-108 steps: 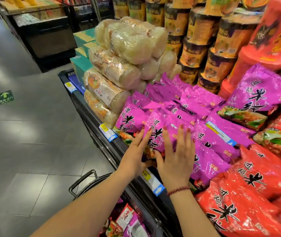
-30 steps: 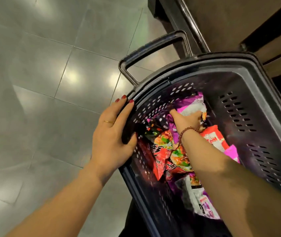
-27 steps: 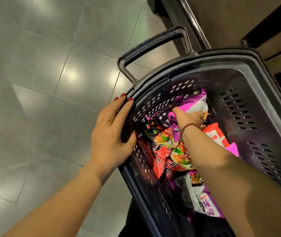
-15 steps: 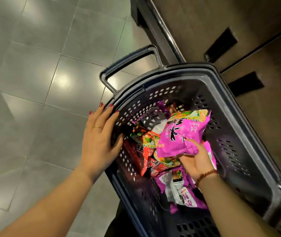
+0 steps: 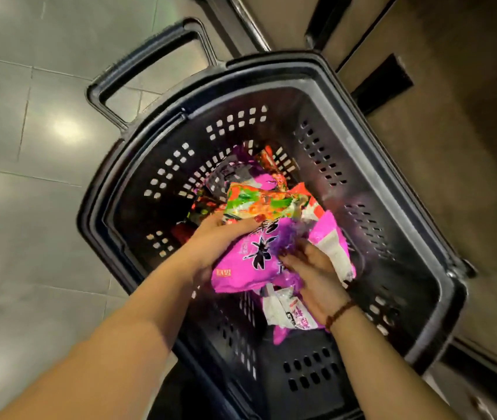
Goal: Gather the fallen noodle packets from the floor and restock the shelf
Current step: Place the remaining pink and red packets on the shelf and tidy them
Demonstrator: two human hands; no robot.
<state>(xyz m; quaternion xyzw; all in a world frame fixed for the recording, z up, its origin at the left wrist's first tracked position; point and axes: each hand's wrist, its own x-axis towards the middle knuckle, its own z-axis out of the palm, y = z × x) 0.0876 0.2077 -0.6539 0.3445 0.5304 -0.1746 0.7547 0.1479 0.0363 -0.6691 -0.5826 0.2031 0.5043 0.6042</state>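
A black perforated shopping basket (image 5: 316, 83) stands on the floor below me, with several purple and red noodle packets (image 5: 241, 174) lying in it. Both hands are inside the basket on one purple noodle packet (image 5: 250, 262). My left hand (image 5: 220, 237) grips its left side, thumb across the packet's top. My right hand (image 5: 310, 274) holds it from the right and underneath. A white-backed packet (image 5: 286, 313) lies under my right wrist.
The basket's pull handle (image 5: 150, 56) sticks out over the grey tiled floor (image 5: 29, 207) at the left. The brown base panel of the shelf unit (image 5: 453, 147) with dark slots runs along the right, close to the basket.
My left hand has left the basket rim and taken hold of the purple packet. My right hand has lifted that packet up out of the pile towards me.
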